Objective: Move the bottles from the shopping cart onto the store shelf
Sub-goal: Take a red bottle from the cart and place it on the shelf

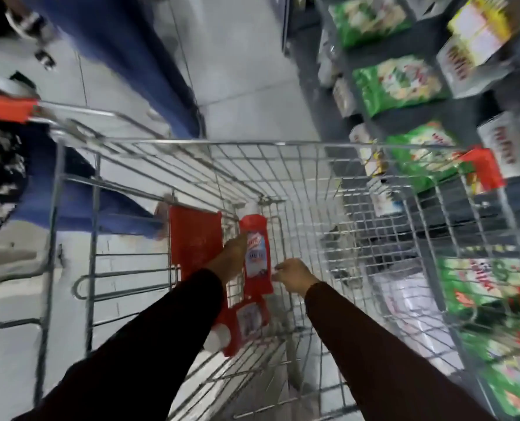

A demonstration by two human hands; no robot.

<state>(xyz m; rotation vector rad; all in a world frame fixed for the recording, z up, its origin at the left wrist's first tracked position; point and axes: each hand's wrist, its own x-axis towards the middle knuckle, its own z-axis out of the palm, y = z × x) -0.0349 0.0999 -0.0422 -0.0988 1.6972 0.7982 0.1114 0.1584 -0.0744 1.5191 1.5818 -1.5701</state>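
Note:
Two red bottles lie at the bottom of the wire shopping cart (283, 143). The farther red bottle (256, 256) has a white and blue label, and my left hand (230, 258) grips its left side. My right hand (293, 276) touches its lower right edge with curled fingers. The nearer red bottle (242, 322), with a white cap, lies just below it, partly hidden under my left sleeve. The store shelf (428, 95) rises on the right, beside the cart.
Green packets (400, 86) and white and yellow packs (477, 38) fill the shelf on the right. A person in blue trousers (149, 65) stands beyond the cart. The cart's red seat flap (193, 241) sits left of the bottles. Grey tiled floor lies around.

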